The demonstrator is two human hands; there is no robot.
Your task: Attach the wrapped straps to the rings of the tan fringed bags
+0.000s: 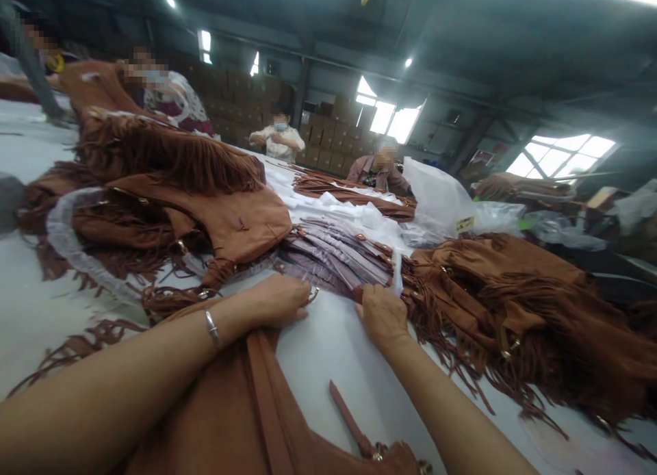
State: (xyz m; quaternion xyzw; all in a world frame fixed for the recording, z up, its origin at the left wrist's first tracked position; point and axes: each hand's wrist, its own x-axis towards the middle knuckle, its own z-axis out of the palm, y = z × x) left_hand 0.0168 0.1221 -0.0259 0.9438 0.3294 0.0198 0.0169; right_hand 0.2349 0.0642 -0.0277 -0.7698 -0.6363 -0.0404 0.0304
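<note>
A brown suede-like bag (205, 406) lies right in front of me. My left hand (280, 300) is closed at its upper end, and a curved gold-coloured metal ring (313, 295) sticks out by the fingertips. My right hand (382, 314) grips the brown end of a strap (358, 293). That strap is at the near edge of a bundle of straps (333, 252), many sleeved in clear wrap. A loose brown strap with a pointed tip (349, 413) and metal fittings hangs over the white table (318, 365) between my forearms.
Fringed brown bags (215, 211) are piled on the left, with more fringed bags (493, 276) on the right. Farther back lie brown strips (354, 191) and clear plastic (436, 194). Several people work around the table's far side. Stacked cartons (328, 136) stand behind them.
</note>
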